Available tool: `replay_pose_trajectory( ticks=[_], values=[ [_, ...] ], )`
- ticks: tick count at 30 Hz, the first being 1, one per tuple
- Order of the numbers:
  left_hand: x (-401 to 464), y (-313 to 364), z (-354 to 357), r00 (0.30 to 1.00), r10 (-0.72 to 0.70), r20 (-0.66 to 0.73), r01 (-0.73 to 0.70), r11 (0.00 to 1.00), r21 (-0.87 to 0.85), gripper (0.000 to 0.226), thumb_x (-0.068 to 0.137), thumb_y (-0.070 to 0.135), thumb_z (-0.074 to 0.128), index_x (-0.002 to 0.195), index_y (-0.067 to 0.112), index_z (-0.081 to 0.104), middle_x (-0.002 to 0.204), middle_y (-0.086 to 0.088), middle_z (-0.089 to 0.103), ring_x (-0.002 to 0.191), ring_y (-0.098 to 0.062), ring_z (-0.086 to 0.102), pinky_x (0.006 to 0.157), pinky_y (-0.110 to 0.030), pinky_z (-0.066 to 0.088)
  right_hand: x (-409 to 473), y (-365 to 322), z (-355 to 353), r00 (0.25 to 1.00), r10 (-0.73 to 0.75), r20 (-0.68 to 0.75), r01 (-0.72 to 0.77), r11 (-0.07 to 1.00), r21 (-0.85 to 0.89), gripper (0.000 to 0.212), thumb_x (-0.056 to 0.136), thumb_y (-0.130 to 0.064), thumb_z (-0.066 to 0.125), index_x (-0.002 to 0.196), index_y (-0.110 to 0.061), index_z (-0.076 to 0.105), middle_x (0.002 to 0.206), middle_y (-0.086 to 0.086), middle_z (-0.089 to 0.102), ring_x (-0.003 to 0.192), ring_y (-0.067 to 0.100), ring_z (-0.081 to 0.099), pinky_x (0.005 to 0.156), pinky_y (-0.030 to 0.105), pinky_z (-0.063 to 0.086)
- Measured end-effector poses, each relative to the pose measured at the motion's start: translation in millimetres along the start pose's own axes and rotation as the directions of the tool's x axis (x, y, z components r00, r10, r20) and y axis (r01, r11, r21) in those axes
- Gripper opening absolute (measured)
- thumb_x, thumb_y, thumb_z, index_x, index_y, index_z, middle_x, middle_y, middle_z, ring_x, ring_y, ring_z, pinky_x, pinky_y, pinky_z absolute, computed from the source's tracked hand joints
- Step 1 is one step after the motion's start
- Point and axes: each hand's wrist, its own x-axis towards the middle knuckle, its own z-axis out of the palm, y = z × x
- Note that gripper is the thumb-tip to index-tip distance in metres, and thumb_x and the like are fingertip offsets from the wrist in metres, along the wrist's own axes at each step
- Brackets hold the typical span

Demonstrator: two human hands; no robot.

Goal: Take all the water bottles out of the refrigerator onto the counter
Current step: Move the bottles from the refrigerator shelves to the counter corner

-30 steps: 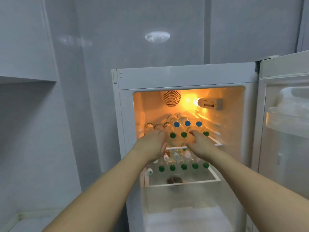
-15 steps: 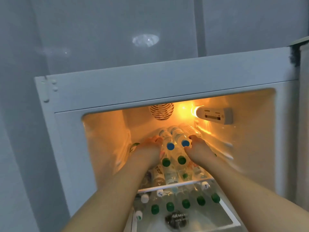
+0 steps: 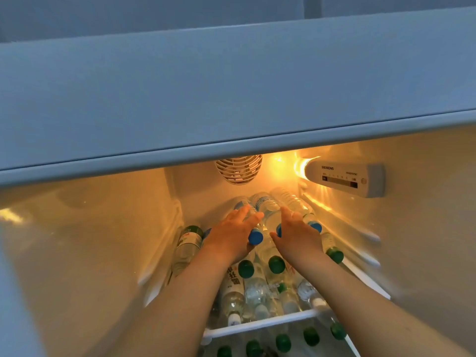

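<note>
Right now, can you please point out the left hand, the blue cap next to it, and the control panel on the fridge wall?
left hand [image 3: 231, 234]: head view, back of the hand.
blue cap [image 3: 255, 237]: head view, round face of the cap.
control panel [image 3: 342, 177]: head view, white front face.

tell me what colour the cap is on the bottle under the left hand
Blue. The cap shows best in the head view, just below the left hand.

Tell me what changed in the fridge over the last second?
Both hands went deeper, from the shelf edge onto the top layer: the left hand and right hand each lie on a blue-capped bottle. The green-capped bottles stayed put.
</note>
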Motion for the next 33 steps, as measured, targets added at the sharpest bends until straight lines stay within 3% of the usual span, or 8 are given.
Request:
replay_pose_trajectory(
  ticks=[8,13,19,22,26,29,31,33],
  values=[
    [-6.2,-0.1,1.4,0.999,0.036,-0.029,-0.037,0.999,-0.021,0.065,0.096,0.038,0.057,0.150,0.039,0.022,0.164,0.003,0.008,0.150,-0.023,0.012,0.110,-0.046,0.036,-8.8,0.6,-3.9,0.999,0.019,-0.038,-0.012,0.985,0.173,0.067,0.097,-0.043,0.050,0.151,-0.025,0.017,0.133,0.001,0.058,0.113,0.026,0.061,0.081,0.035,0.049],
    [-27.8,12.2,-10.6,0.993,0.013,-0.114,-0.043,0.963,-0.267,0.056,0.096,0.039,0.057,0.145,0.036,0.030,0.156,0.010,0.020,0.138,-0.015,0.031,0.100,-0.032,0.037,-21.2,2.7,-20.1,0.992,0.104,-0.078,-0.065,0.915,0.398,0.057,0.097,-0.049,0.047,0.144,-0.023,0.029,0.128,0.005,0.060,0.110,0.029,0.061,0.081,0.036,0.047],
    [-47.9,39.4,-44.3,0.909,-0.335,-0.250,0.016,0.627,-0.779,0.032,0.095,0.042,0.058,0.125,0.038,0.045,0.124,0.017,0.051,0.110,-0.006,0.051,0.089,-0.023,0.037,-31.2,-5.0,-54.1,0.944,0.207,-0.256,0.006,0.767,0.642,0.040,0.095,-0.053,0.047,0.122,-0.023,0.046,0.107,-0.001,0.064,0.094,0.024,0.063,0.083,0.039,0.053],
    [-57.5,54.2,-66.7,0.861,-0.428,-0.273,-0.001,0.537,-0.844,0.017,0.096,0.039,0.057,0.109,0.038,0.045,0.099,0.022,0.054,0.090,-0.005,0.055,0.076,-0.022,0.044,-39.0,-8.0,-69.0,0.923,0.224,-0.311,0.091,0.660,0.746,0.030,0.092,-0.051,0.053,0.110,-0.026,0.050,0.100,-0.003,0.062,0.092,0.021,0.060,0.083,0.037,0.050],
    [-77.6,68.1,-94.7,0.765,-0.544,-0.345,-0.125,0.400,-0.908,0.013,0.097,0.027,0.058,0.108,0.028,0.052,0.095,0.021,0.058,0.084,0.006,0.054,0.071,-0.005,0.040,-50.9,-16.9,-94.2,0.818,0.356,-0.453,0.180,0.589,0.788,0.040,0.087,-0.037,0.068,0.114,-0.009,0.057,0.113,0.010,0.056,0.104,0.024,0.050,0.090,0.029,0.038],
    [-96.3,79.2,-108.9,0.734,-0.612,-0.296,-0.148,0.281,-0.948,0.006,0.093,0.023,0.061,0.099,0.020,0.060,0.094,-0.001,0.069,0.085,-0.014,0.064,0.078,-0.021,0.052,-70.0,-21.6,-119.0,0.835,0.385,-0.393,0.206,0.444,0.872,0.023,0.092,-0.030,0.064,0.104,-0.013,0.055,0.105,0.008,0.059,0.093,0.022,0.054,0.086,0.032,0.044],
    [-111.8,88.3,-115.3,0.778,-0.577,-0.249,-0.108,0.266,-0.958,0.002,0.090,0.020,0.061,0.088,0.020,0.062,0.082,-0.006,0.070,0.078,-0.025,0.067,0.083,-0.043,0.057,-83.2,-23.2,-125.2,0.885,0.318,-0.340,0.153,0.492,0.857,0.016,0.093,-0.033,0.059,0.098,-0.017,0.055,0.093,0.003,0.062,0.084,0.023,0.058,0.080,0.034,0.046],
    [-129.0,96.3,-120.2,0.805,-0.537,-0.252,-0.080,0.322,-0.943,0.003,0.088,0.019,0.061,0.087,0.017,0.063,0.080,-0.009,0.068,0.078,-0.027,0.067,0.081,-0.047,0.057,-98.9,-26.5,-126.9,0.909,0.268,-0.320,0.126,0.556,0.822,0.016,0.091,-0.032,0.059,0.095,-0.016,0.056,0.085,0.002,0.062,0.077,0.024,0.058,0.074,0.037,0.047]
  ],
)
